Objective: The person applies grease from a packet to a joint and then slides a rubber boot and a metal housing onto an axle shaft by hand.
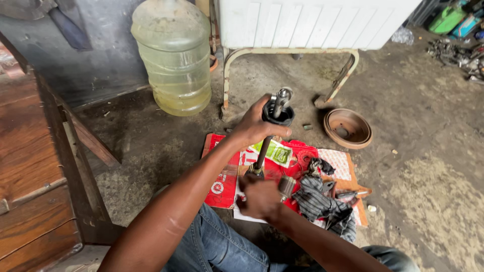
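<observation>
Knees, jeans: nearest the camera, lower edge of view; the person sits low over a dirt floor (433,166)

Right hand (260,198): just past the knees, fingers curled together at the lower end of the shaft (262,153), beside a small metal joint (287,186); whether it grips the shaft or the joint cannot be told

Rag (320,201): striped grey, crumpled just right of the right hand, lying on the paper

Paper (224,181): red and white printed sheets spread flat under the work, a green packet (275,151) on them; a board edge shows at the right side

Shaft: thin steel rod, standing near upright over the paper, black rubber boot (279,115) at its top

Left hand (257,123): fingers clamped round the boot and upper shaft

Bench (35,166): dark wood, closes the whole left side

Drum (348,128): rusty round part, on the floor right of the shaft, well apart from it; open floor runs beyond it to the right

Bottle (172,55): large, clear, some yellowish liquid, far left

Stand (292,50): white panel on cream tube legs, closes the far edge
</observation>
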